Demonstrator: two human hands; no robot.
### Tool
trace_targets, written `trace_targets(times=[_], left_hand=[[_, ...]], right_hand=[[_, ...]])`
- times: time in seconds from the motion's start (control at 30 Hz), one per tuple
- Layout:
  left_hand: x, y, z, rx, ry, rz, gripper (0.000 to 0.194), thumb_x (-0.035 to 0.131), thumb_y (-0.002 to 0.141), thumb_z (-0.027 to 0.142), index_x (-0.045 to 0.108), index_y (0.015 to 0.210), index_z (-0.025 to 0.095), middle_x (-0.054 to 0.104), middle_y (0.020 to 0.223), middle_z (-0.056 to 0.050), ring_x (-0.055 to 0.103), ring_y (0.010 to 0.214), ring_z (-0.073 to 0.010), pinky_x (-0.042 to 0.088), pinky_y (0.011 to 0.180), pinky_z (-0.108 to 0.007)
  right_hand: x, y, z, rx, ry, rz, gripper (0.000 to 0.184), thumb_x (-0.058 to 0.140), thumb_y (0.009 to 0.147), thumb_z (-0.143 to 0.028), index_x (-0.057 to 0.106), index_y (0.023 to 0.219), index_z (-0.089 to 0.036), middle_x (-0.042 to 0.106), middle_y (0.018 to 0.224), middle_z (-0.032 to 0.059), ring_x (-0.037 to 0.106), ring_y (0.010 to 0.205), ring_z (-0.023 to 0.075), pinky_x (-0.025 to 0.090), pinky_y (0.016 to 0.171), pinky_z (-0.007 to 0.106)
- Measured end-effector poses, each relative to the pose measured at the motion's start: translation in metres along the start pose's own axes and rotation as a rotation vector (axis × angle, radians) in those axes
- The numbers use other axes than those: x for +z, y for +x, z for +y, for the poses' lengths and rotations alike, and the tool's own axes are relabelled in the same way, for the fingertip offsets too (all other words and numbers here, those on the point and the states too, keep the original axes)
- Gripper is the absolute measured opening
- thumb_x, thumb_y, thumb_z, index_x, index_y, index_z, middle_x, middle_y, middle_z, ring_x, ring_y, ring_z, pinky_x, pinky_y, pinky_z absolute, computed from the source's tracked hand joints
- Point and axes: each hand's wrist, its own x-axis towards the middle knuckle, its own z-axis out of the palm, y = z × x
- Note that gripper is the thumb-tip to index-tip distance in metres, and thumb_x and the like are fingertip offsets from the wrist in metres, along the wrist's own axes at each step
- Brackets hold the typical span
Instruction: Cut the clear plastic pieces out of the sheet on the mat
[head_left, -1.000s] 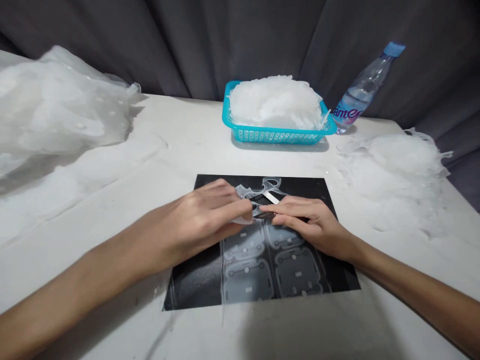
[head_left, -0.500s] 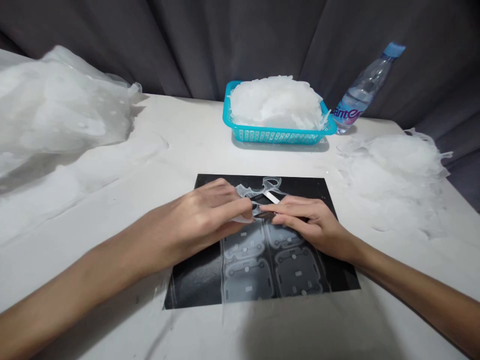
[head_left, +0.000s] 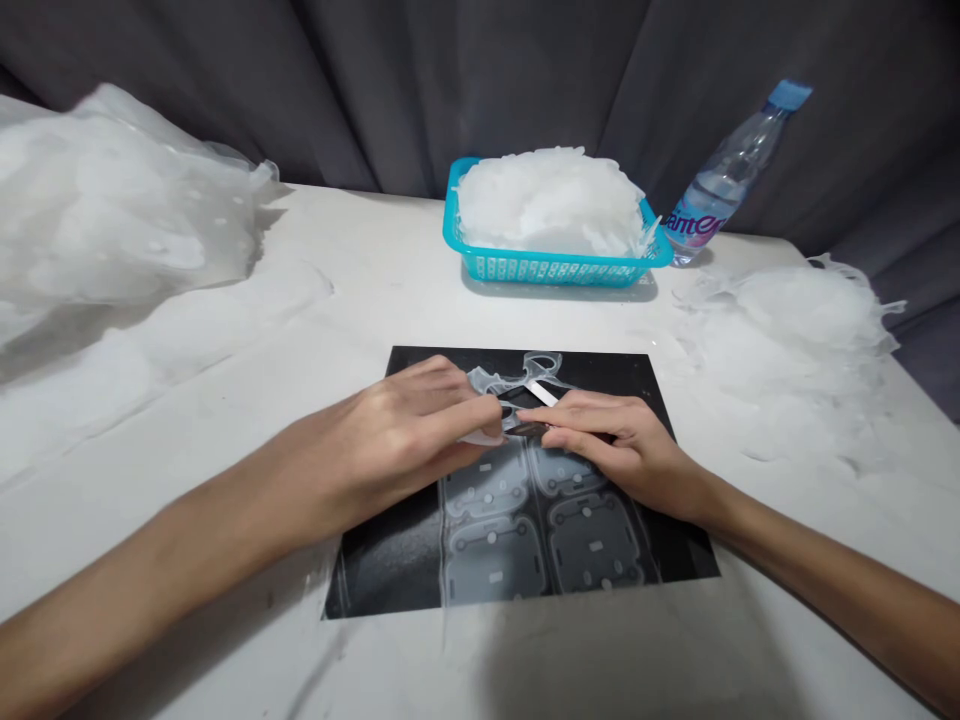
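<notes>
My left hand point(head_left: 420, 420) is closed, fingers pinched on a thin translucent plastic piece point(head_left: 480, 438) that shows just under the fingertips. My right hand point(head_left: 619, 432) lies palm down, its fingers closed round a slim pointed metal tool point(head_left: 529, 429) whose dark tip points left; its grip end is hidden. A bright flat strip point(head_left: 541, 393) sticks out above the right fingers, and I cannot tell whether it belongs to the tool. Curled translucent scraps point(head_left: 541, 364) lie beyond the fingertips. Below both hands is a black board point(head_left: 390, 555) bearing clear moulded rounded panels point(head_left: 495, 560).
A blue basket point(head_left: 559, 262) heaped with white translucent pieces point(head_left: 551, 200) stands at the back, beside a water bottle point(head_left: 709, 190). A large clear bag point(head_left: 127, 210) of similar material sits at left. Loose translucent scraps point(head_left: 795, 350) are piled at right on the white table point(head_left: 375, 270).
Almost nothing differs. Both hands hold nearly the same places, and the whole view has shifted very slightly. A little more of the dark tool shows between the fingertips.
</notes>
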Motion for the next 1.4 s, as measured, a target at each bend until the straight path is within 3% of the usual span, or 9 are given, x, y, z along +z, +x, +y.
trace_targets(times=[0.33,0.8,1.03,1.13,1.2,1.27,1.4], left_hand=[[-0.002,0.000,0.001,-0.021,-0.012,-0.013,0.013,0.052,0.108,0.020,0.065,0.111,0.022,0.069,0.097,-0.006,0.061,0.089,-0.0204,0.044,0.077,-0.032],[-0.003,0.004,0.005,0.049,-0.012,0.026,0.014,0.050,0.108,0.016,0.063,0.113,0.020,0.072,0.097,-0.005,0.058,0.085,-0.0196,0.042,0.078,-0.034],[-0.002,0.001,0.001,-0.002,-0.021,0.009,0.012,0.054,0.107,0.019,0.065,0.111,0.023,0.071,0.097,-0.005,0.062,0.087,-0.0201,0.044,0.078,-0.033],[0.000,-0.002,-0.002,-0.039,-0.037,0.015,0.012,0.056,0.106,0.021,0.067,0.111,0.023,0.069,0.095,-0.005,0.063,0.087,-0.0195,0.045,0.078,-0.032],[0.000,-0.004,-0.003,-0.063,-0.046,0.012,0.010,0.058,0.106,0.022,0.067,0.110,0.024,0.069,0.095,-0.004,0.064,0.087,-0.0186,0.046,0.079,-0.031],[0.001,-0.004,-0.002,-0.088,-0.054,0.013,0.008,0.059,0.106,0.023,0.066,0.110,0.023,0.068,0.097,-0.004,0.064,0.090,-0.0177,0.047,0.080,-0.030],[-0.001,-0.004,-0.001,-0.108,-0.082,0.008,0.019,0.060,0.106,0.025,0.066,0.124,0.025,0.069,0.104,-0.004,0.065,0.097,-0.0175,0.049,0.083,-0.029]], right_hand=[[0.000,0.000,-0.001,0.003,-0.006,0.001,0.026,0.066,0.102,-0.023,0.079,0.125,-0.028,0.082,0.107,0.0008,0.072,0.095,0.0148,0.056,0.090,0.028],[0.000,0.001,-0.004,-0.010,0.016,0.041,0.024,0.066,0.101,-0.016,0.082,0.116,-0.025,0.083,0.107,0.0003,0.072,0.093,0.0136,0.056,0.089,0.027],[-0.003,0.004,-0.004,0.055,0.018,0.135,0.020,0.065,0.103,-0.029,0.085,0.101,-0.026,0.082,0.110,0.0032,0.072,0.098,0.0193,0.056,0.089,0.034],[-0.022,0.013,0.007,0.084,-0.092,0.317,0.024,0.063,0.103,-0.035,0.084,0.095,-0.024,0.080,0.110,0.0051,0.071,0.102,0.0221,0.054,0.092,0.036],[-0.040,0.019,0.021,0.093,-0.258,0.434,0.025,0.065,0.102,-0.039,0.082,0.109,-0.022,0.077,0.101,0.0062,0.069,0.092,0.0229,0.054,0.087,0.037],[-0.058,0.023,0.039,0.085,-0.493,0.467,0.033,0.061,0.103,-0.040,0.079,0.121,-0.019,0.073,0.095,0.0076,0.065,0.086,0.0239,0.052,0.085,0.039],[-0.073,0.024,0.066,0.084,-0.851,0.471,0.041,0.052,0.105,-0.040,0.078,0.122,-0.012,0.066,0.104,0.0159,0.060,0.101,0.0324,0.050,0.093,0.047]])
